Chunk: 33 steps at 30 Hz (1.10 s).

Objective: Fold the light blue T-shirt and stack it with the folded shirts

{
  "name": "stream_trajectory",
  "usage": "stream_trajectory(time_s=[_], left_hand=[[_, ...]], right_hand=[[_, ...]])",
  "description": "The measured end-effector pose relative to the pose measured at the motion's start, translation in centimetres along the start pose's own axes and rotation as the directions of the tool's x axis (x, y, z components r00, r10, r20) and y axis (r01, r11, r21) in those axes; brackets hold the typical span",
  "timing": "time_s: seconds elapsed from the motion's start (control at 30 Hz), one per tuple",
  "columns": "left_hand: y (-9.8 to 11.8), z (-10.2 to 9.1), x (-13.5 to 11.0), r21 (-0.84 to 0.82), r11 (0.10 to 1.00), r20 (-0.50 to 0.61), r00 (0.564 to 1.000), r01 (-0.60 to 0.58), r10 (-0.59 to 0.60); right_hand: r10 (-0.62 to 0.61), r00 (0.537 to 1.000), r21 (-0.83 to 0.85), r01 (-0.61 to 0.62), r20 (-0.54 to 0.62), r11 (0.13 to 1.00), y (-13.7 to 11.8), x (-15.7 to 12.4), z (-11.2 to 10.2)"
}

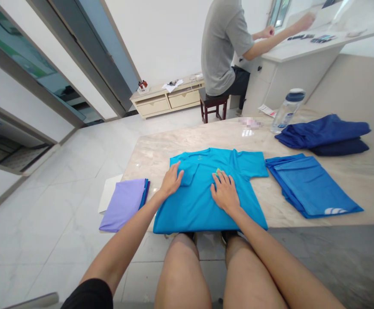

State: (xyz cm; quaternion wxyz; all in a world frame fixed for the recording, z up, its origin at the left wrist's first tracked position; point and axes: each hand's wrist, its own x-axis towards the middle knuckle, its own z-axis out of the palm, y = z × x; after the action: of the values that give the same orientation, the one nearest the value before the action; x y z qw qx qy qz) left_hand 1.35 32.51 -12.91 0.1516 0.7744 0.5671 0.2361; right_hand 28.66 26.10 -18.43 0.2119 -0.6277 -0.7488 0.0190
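A bright blue T-shirt (202, 201) lies on the marble-patterned table (151, 150), its collar pointing away from me. Its left side is folded inward, with that sleeve lying on the chest, while the right sleeve (254, 163) sticks out sideways. My left hand (173, 179) rests at the folded left edge, thumb and fingers apart, beside the folded-in sleeve. Flat on the chest lies my right hand (226, 192), fingers spread, next to a small yellow-green print (218, 171). Neither hand grips anything.
Folded lilac cloth (122, 204) lies at the table's left end. To the right are folded blue garments (315, 184), a dark blue bundle (325, 135) and a clear bottle (288, 111). Beyond, a person in a grey shirt (222, 47) sits at a white desk (290, 53).
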Motion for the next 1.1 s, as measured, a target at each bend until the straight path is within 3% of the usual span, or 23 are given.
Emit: stream_trajectory(time_s=[0.07,0.13,0.3,0.47,0.57,0.6,0.67,0.73,0.83,1.0,1.1], left_hand=[[-1.1,1.2,-2.2,0.167,0.982,0.113,0.991,-0.091,0.072],[-1.8,2.2,-3.7,0.277,0.954,0.157,0.985,-0.112,0.07],[-1.5,3.1,-4.8,0.404,0.912,0.075,0.996,-0.074,0.048],[-1.1,3.3,-6.3,0.358,0.906,0.093,0.974,-0.225,0.205],[-1.4,3.7,-6.8,0.326,0.919,0.036,0.974,-0.221,0.222],[-1.5,3.8,-6.8,0.313,0.926,0.01,0.975,-0.212,0.22],[-1.8,4.1,-6.7,0.28,0.936,-0.014,0.974,-0.212,0.225],[-2.1,4.3,-6.5,0.254,0.942,-0.016,0.973,-0.219,0.231],[-2.2,4.5,-6.5,0.237,0.948,-0.03,0.974,-0.213,0.227],[-1.9,4.6,-6.6,0.217,0.952,-0.038,0.973,-0.214,0.227],[-1.6,4.5,-6.6,0.206,0.958,-0.038,0.977,-0.199,0.211]], right_hand=[[-0.004,1.0,-0.003,0.004,0.011,1.0,0.1,0.1,0.0],[-0.005,1.0,-0.011,0.005,0.024,1.0,0.2,0.2,0.0],[0.028,0.995,-0.046,-0.023,0.096,0.999,-0.1,0.3,0.0],[-0.007,0.991,-0.009,0.008,0.137,1.0,0.3,0.2,-0.2],[-0.1,0.989,0.042,0.096,0.109,0.994,2.5,1.2,-1.8],[-0.079,0.994,0.033,0.076,0.074,0.997,3.7,1.8,-2.8],[0.084,0.996,-0.038,-0.084,-0.015,0.996,6.3,3.6,-5.2],[0.286,0.955,-0.137,-0.295,-0.083,0.946,9.3,5.5,-7.6],[0.474,0.874,-0.272,-0.483,-0.105,0.832,13.3,8.0,-9.7],[0.7,0.712,-0.344,-0.672,-0.054,0.656,16.7,10.0,-8.3],[0.72,0.694,-0.349,-0.675,0.0,0.65,16.5,10.5,-7.1]])
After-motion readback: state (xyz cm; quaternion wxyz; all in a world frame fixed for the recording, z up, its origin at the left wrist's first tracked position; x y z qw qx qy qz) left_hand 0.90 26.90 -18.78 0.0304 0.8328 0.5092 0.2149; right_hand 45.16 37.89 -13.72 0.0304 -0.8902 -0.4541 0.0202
